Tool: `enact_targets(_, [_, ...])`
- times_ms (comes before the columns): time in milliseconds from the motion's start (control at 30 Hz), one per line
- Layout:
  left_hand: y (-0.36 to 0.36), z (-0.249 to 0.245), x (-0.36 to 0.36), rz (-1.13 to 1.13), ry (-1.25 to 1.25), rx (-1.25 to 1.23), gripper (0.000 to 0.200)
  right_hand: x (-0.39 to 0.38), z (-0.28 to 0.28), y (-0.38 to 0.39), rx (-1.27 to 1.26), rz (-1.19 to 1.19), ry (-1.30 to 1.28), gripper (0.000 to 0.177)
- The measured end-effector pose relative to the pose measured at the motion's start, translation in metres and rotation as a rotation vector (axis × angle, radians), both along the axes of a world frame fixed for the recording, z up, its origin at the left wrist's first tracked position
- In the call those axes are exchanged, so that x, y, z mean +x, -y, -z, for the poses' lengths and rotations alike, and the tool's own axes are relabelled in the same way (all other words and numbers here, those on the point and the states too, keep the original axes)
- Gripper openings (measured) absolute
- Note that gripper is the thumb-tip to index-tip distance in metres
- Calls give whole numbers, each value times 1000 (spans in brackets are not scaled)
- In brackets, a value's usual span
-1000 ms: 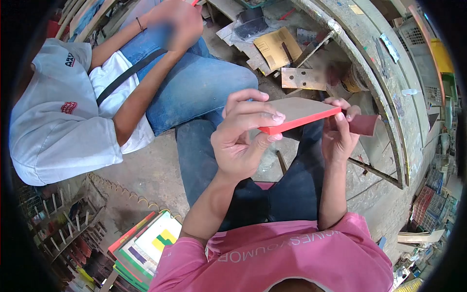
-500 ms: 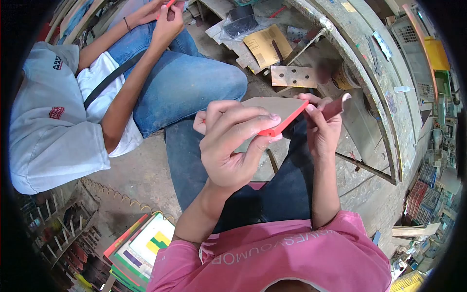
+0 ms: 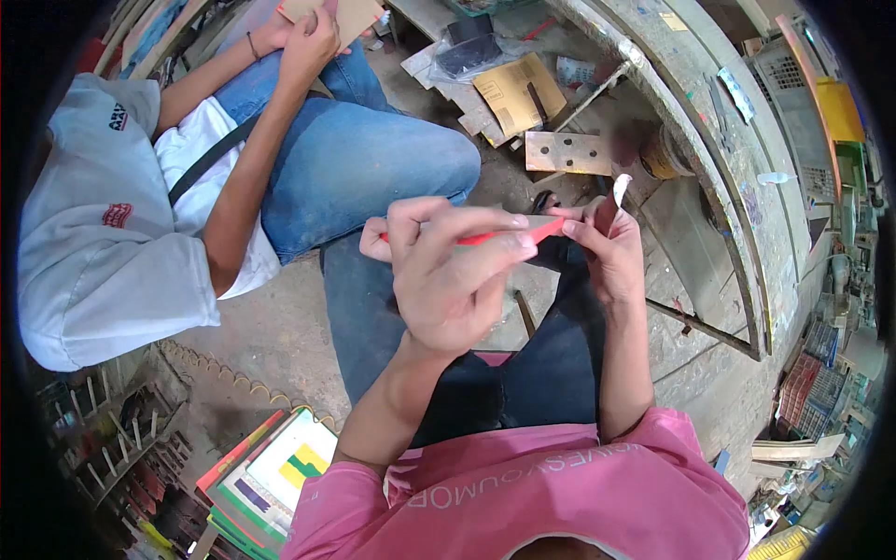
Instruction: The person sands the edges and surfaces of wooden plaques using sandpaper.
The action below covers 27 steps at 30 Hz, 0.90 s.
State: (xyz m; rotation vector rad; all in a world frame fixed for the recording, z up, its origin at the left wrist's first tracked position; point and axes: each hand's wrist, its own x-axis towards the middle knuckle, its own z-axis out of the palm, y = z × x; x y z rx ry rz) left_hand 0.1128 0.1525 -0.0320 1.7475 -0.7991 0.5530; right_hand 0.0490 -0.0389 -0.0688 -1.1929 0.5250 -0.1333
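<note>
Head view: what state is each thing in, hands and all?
red-edged board: held edge-on, nearly level.
sandpaper: curled, at the board's end.
left hand: shut on red-edged board.
right hand: shut on sandpaper.
co-worker's board: held in that person's hands.
painted panels: stacked flat on the floor.

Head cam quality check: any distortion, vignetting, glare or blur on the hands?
Head view: heavy fisheye, the workbench rim bows into an arc; black vignette at both sides; light soft and even, no glare; left hand, red-edged board and right hand with its sandpaper piece read sharp.
</note>
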Motion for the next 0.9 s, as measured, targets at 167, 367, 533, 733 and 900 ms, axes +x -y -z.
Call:
enact_targets(167, [-3,17,20,16,-206,-233,22,-6,-4,8,59,-61,95,27])
enact_targets(367, [10,17,39,234,-753,-839,14,-6,1,24,291,-112,314,15])
enact_targets(533, [25,2,62,372,-913,-995,15,-3,18,37,325,26,363,20])
enact_targets(733, [63,-23,77,389,-934,-919,19,0,-4,-9,192,121,555,30])
enact_targets(900, [71,-30,91,342,-987,-437,21,-5,-6,11,203,333,451,25])
